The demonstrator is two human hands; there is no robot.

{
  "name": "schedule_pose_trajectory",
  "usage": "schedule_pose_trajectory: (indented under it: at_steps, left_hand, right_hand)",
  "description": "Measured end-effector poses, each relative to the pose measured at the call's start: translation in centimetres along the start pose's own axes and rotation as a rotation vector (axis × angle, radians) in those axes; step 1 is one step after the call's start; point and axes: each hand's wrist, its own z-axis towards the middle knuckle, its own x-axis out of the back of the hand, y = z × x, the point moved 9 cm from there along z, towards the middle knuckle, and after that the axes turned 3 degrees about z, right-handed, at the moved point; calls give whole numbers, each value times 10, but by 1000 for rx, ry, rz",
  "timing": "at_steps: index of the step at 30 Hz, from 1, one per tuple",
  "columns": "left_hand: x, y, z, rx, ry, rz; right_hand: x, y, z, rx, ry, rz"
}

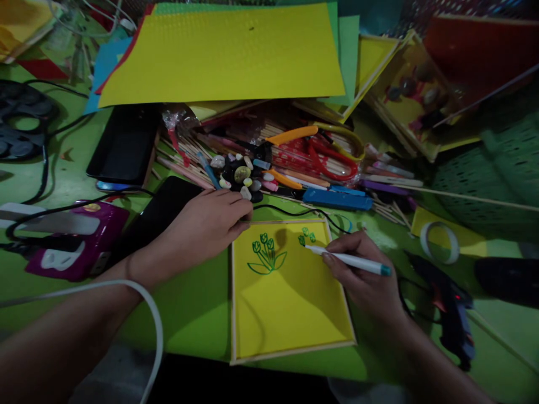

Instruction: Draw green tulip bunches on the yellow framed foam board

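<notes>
Head camera: the right hand [370,289] holds a white marker [357,262] between thumb and fingers, close to the writing end, probably because a low grip gives finer control. The tip is at a cluster of small green buds [307,237] in the upper right of a yellow panel [290,314]; whether it touches the surface is too small to tell. The marker's long axis runs mostly crosswise, its tip pointing left and its teal end to the right and slightly nearer the person.

The left hand [206,219] lies palm down, fingers slightly bent, by the panel's far left corner, perhaps to steady it. Its underside is hidden, so I cannot tell whether it grips anything. Its fingertips are just beside some pebbles [242,174].

The panel, edged with thin wooden strips, lies flat at the table's near edge, likely for easy reach. Its long axis seems to run away from the person, a little askew. A green flower drawing [266,255] sits upper left, blooms pointing toward the far edge. A glue gun [446,308] lies right of the right hand.
</notes>
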Motion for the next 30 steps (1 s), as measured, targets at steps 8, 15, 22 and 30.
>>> schedule_pose_trajectory:
  at_steps: [8,15,22,30]
  left_hand:
    - [-2,-2,0,9,-9,-18]
    - [-3,-4,0,6,-16,-39]
    - [-3,-3,0,5,-16,-46]
    - [0,-2,1,15,-15,-61]
  right_hand:
    - [-1,-4,2,10,-17,-21]
    - [-2,-4,3,-1,-30,-28]
    - [-3,-5,4,-18,-37,-13]
    - [-1,-3,3,-39,-27,-5]
